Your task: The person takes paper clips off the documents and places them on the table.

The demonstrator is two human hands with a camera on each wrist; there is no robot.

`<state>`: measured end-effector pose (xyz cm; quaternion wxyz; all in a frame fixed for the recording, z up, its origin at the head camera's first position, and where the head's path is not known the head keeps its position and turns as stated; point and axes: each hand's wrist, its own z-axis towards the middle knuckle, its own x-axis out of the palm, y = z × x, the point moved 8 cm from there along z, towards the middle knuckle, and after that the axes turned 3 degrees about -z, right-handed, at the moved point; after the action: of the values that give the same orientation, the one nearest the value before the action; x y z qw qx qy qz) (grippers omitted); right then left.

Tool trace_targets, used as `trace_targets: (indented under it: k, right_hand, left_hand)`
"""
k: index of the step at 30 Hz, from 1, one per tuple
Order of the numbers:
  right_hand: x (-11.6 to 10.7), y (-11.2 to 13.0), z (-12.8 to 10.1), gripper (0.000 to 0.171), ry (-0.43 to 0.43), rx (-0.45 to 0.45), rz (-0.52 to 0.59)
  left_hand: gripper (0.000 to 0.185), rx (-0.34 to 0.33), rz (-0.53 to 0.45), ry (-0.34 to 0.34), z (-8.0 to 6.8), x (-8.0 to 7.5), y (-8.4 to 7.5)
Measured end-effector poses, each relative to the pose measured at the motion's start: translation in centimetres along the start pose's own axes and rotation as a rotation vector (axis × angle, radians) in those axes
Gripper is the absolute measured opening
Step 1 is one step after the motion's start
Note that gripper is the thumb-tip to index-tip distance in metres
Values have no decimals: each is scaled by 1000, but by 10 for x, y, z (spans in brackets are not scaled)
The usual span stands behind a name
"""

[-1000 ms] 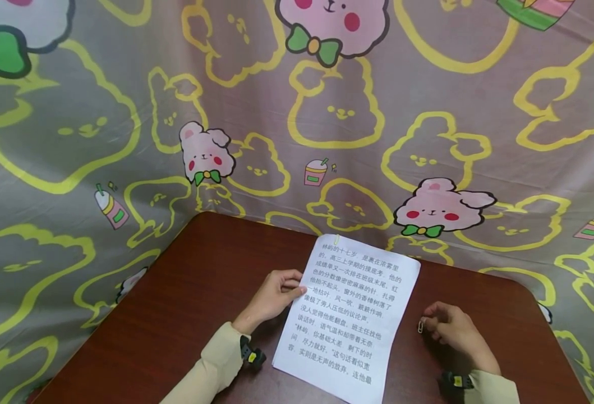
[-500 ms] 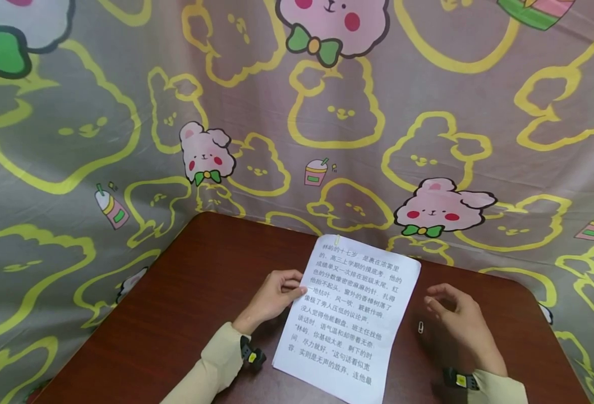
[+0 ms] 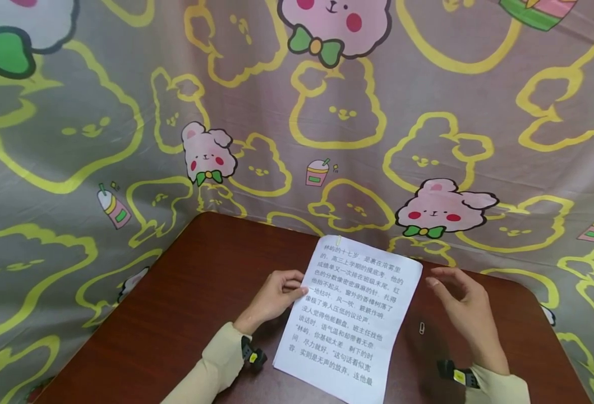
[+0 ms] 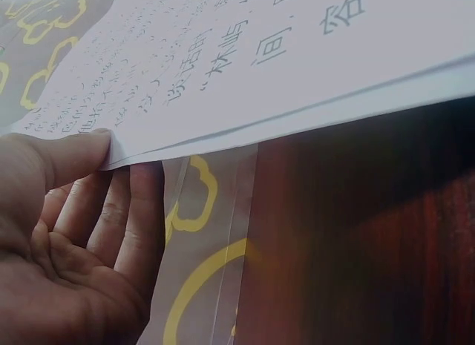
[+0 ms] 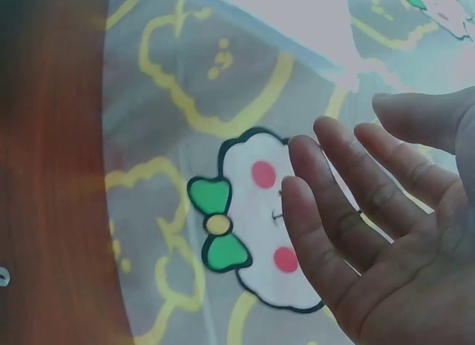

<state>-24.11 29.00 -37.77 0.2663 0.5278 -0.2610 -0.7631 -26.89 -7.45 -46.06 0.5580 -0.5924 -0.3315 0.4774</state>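
My left hand [image 3: 275, 296] pinches the left edge of a stack of printed paper sheets [image 3: 349, 320], thumb on top and fingers beneath, as the left wrist view also shows. The sheets [image 4: 297, 70] are tilted up off the table there, with more than one layer at the edge. A pale yellow paper clip [image 3: 338, 240] sits on the top left of the stack. My right hand [image 3: 465, 308] is raised beside the upper right corner of the sheets, holding nothing, its fingers apart from the paper. On the table between that hand and the stack lies a silver paper clip [image 3: 421, 328].
The dark red-brown table [image 3: 175, 314] has rounded back corners. A grey curtain [image 3: 256, 112] printed with cartoon bears and rabbits hangs right behind it and along its sides. A black wrist camera [image 3: 455, 375] is strapped to the right wrist, another to the left.
My right hand has let go of the silver paper clip, leaving it on the table, and has risen toward the paper's upper right corner. The left hand keeps its hold.
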Motion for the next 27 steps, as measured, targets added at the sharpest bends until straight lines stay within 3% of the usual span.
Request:
trace_targets:
  k: [10, 16, 27]
  right_hand:
    - [3, 33, 12, 28, -24, -73, 28]
    - [7, 55, 18, 23, -27, -161, 38]
    - [26, 91, 29, 26, 37, -246, 19]
  left_hand:
    - [15, -4, -5, -8, -1, 0, -1]
    - [15, -3, -4, -1, -1, 1, -1]
    - [16, 4, 7, -1, 0, 0, -1]
